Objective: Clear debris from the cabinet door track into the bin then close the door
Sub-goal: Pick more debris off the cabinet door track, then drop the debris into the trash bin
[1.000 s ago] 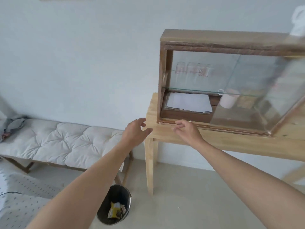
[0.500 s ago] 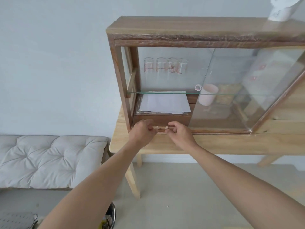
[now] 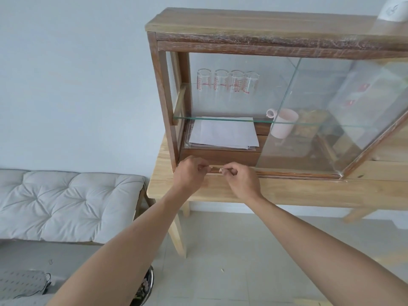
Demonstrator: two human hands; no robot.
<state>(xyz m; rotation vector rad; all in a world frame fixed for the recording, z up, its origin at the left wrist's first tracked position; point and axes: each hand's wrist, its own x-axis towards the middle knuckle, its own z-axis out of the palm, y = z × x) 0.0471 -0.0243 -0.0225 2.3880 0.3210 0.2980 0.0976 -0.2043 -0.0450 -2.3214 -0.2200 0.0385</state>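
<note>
Both hands at the door track: left hand and right hand pinch at small debris. Best to lift it clear, not drag it. Bin sits below left.

Left hand and right hand side by side (fingers curled) at the cabinet's bottom door track.

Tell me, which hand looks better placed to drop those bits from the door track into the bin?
Probably the left hand. Both hands pinch at the track, the right hand beside it, but the bin sits on the floor below the left forearm, so the left has the shorter, uncrossed path.
</note>
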